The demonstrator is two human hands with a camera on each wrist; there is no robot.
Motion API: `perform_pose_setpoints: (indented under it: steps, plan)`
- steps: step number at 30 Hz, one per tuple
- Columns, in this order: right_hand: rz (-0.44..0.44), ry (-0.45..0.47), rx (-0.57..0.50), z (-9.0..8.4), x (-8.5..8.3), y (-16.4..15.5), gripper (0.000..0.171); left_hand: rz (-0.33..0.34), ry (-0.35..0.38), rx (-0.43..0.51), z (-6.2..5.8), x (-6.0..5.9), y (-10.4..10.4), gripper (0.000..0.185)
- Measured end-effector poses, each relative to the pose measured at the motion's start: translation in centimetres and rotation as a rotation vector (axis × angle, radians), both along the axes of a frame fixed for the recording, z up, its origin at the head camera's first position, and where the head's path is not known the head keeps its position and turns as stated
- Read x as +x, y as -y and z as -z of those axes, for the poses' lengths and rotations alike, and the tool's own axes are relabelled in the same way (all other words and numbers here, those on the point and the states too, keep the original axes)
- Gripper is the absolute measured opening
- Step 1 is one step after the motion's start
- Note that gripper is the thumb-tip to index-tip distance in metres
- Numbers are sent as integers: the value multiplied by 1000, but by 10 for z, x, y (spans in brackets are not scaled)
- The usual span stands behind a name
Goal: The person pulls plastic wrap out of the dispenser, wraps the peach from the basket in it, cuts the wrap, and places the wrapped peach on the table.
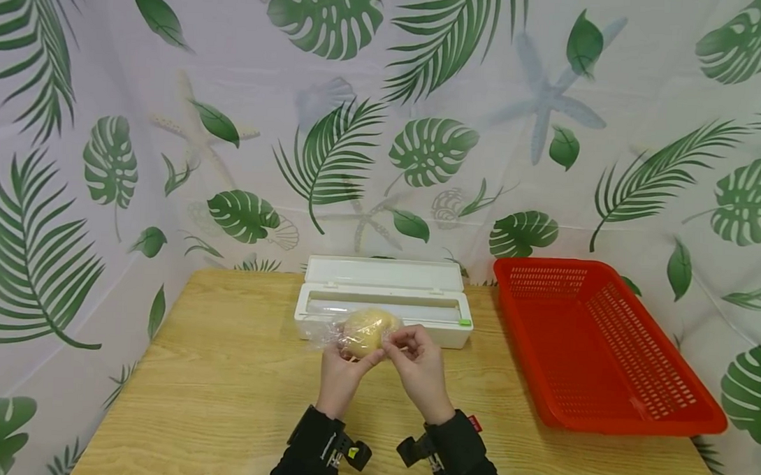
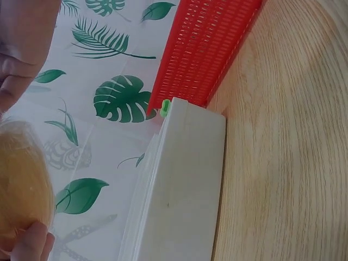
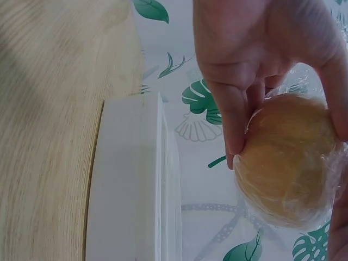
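A round yellow food [image 1: 366, 332], possibly a bun, is wrapped in clear cling film [image 1: 319, 331] in front of the white dispenser box. My left hand [image 1: 340, 379] grips it from the left and below, thumb toward me. At its right side my right hand [image 1: 418, 368] pinches the film between thumb and fingers. Loose film sticks out to the left. In the right wrist view, fingers of my left hand [image 3: 261, 60] hold the wrapped yellow food [image 3: 291, 163]. Part of my right hand [image 2: 24, 38] shows at the top left of the left wrist view.
Behind the hands on the wooden table [image 1: 224, 386] stands a white cling film dispenser [image 1: 436, 335], lid raised, with a roll inside and a green slider [image 1: 465, 322] at its right end. A red plastic basket [image 1: 539, 383] stands at the right. A leaf-patterned cloth [image 1: 244, 163] hangs behind.
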State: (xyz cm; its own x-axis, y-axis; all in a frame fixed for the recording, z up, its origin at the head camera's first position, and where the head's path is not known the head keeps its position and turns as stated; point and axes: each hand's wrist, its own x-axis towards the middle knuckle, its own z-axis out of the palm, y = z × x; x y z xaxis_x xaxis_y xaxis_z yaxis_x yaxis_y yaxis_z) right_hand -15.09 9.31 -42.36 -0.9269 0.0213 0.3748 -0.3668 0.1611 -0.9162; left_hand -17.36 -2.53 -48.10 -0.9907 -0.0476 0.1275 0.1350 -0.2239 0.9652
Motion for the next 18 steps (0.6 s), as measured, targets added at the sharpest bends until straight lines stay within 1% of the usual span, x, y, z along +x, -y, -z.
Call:
perform_pose_setpoints:
  steps: [3,5,7,9,11,14,16,18]
  plan:
    - [65,-68,43,1,-1,1,12,6,10,-14,-1,1,0,53]
    - [108,-125,67,4,-2,1,13,18,3,-5,-2,1,0,53]
    - [125,-146,56,10,-6,-1,15,25,-2,14,-3,2,1,55]
    - [124,-139,41,18,-11,-3,21,44,-6,44,-4,3,2,55]
    - [79,-88,3,25,-16,-7,33,71,-13,86,-5,5,3,52]
    - [-45,47,-53,31,-20,-12,61,116,-27,143,-4,8,5,45]
    - [-145,159,-92,33,-21,-15,73,161,-36,183,-4,9,5,49]
    - [-227,250,-126,34,-21,-17,76,211,-41,215,-3,10,4,58]
